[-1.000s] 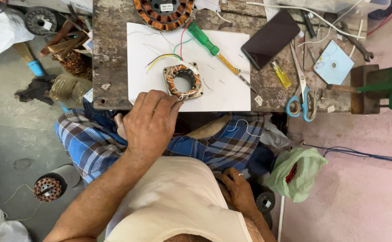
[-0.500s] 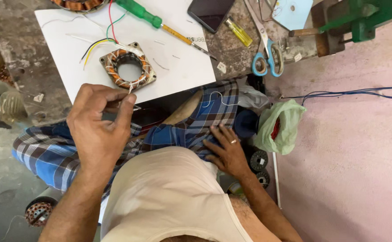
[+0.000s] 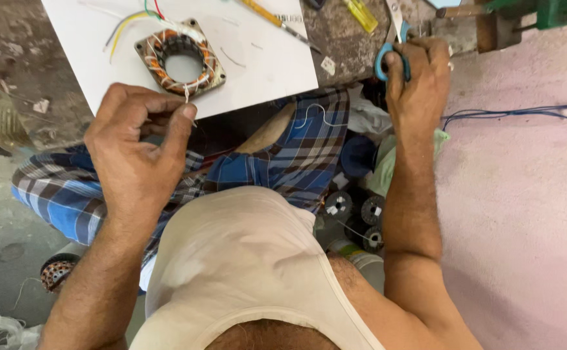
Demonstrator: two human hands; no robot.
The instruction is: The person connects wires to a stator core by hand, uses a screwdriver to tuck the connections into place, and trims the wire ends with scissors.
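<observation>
A: Grip first. Left hand (image 3: pixel 138 155) is pinched shut, thumb and forefinger closed on a thin pale thread (image 3: pixel 187 97) that runs up to the stator (image 3: pixel 180 59). Right hand (image 3: pixel 418 78) is curled closed on the blue handles of the scissors (image 3: pixel 387 57), fingers through or around the loops, can't tell which.

B: Where's the stator relative to the hands?

A: On the white sheet (image 3: pixel 257 58) on the desk (image 3: pixel 24 58), just above and slightly right of the left hand's fingertips. Thread goes near-vertical in the frame, fingertips up to the stator's near edge. Left hand is much nearer to it. Right hand sits well apart, off to the right at the desk edge.

B: Scissors' long axis?

A: Roughly up-down in view, handles toward the person, blades pointing away and mostly cut off at the top. Blades open or not, can't tell.

B: Counts?

A: One stator, copper windings, square frame. One pair of scissors. One screwdriver shaft (image 3: pixel 277 23) on the sheet, one yellow-handled tool (image 3: pixel 361 14) right of it. Coloured leads (image 3: pixel 134 19) off the stator's top: yellow, green, red, white or grey, about four. Wire spools on the floor: three or so near the right forearm (image 3: pixel 358 214), one copper one at lower left (image 3: pixel 57 271).
</observation>
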